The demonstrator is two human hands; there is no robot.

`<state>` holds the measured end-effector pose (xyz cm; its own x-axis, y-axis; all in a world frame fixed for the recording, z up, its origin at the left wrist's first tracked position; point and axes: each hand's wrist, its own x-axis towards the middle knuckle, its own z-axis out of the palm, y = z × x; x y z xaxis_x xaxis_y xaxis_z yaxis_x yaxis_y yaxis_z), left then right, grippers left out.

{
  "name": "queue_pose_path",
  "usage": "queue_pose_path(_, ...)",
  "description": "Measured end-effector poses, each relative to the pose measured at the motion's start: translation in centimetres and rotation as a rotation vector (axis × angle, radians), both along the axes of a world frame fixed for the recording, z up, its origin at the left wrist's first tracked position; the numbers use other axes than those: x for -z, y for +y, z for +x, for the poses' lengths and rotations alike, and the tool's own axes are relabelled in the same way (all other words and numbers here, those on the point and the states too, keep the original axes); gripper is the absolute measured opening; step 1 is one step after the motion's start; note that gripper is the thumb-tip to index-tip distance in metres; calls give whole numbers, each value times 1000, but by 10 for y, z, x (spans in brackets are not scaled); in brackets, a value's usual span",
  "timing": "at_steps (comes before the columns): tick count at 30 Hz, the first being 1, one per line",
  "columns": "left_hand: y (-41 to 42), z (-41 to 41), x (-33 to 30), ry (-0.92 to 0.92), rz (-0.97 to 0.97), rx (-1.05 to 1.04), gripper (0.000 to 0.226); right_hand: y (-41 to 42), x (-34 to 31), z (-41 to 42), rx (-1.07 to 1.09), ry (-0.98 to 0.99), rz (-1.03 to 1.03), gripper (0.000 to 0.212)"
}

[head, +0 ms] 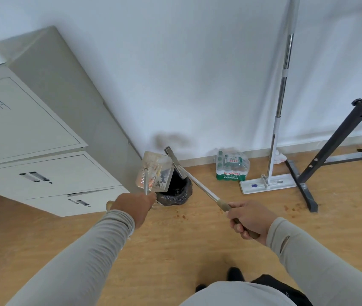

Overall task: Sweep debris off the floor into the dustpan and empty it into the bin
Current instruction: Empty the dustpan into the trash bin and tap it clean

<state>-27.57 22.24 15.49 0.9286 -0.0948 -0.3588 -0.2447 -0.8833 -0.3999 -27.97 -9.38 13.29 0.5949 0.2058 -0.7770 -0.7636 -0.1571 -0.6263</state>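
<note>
Two hands share the work over a small bin [176, 193] lined with a black bag, set on the floor against the foot of a grey filing cabinet [43, 138]. The left hand [134, 206] is closed round the metal handle of a clear dustpan [154, 172], tipped up over the bin's mouth so that the dark litter inside can slide down into the bag. The right hand [247, 218] grips the brown end of a broom [194, 184], whose head reaches across to the pan's edge, seemingly to scrape out whatever clings. Emptying looks under way rather than finished, since scraps show in the pan, and reddish crumbs [181, 216] lie scattered on the wood-pattern floor [175, 250] near the bin and further right by a black metal stand [339, 146]. Against the white wall [197, 74] lean a flat mop [275, 151] and, just beside it, a shrink-wrapped pack of water bottles [232, 165].
</note>
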Motion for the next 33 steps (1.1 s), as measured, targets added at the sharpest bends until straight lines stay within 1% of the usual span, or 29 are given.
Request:
queue_pose_path(3,-12,1,-1,11,5,-19,39,-13,-1,10,-37,-9,5,32)
queue_pose_path(9,-31,4,-2,7,34,-2,41,-37,10,22,-88,-11,6,38)
queue_pose_path(15,-51,6,-2,25,46,4,36,-44,9,21,-117,-30,16,24)
queue_pose_path(18,-58,8,-1,18,52,-3,34,-44,9,23,-115,-28,15,24)
queue_pose_path(23,-57,10,-2,10,65,9,34,-41,11,28,-91,-14,28,27)
queue_pose_path(29,-46,17,3,10,-7,-61,34,-35,9,31,-100,-16,28,24)
queue_pose_path(33,-46,20,4,7,-5,-33,32,-33,10,31,-92,-21,31,23)
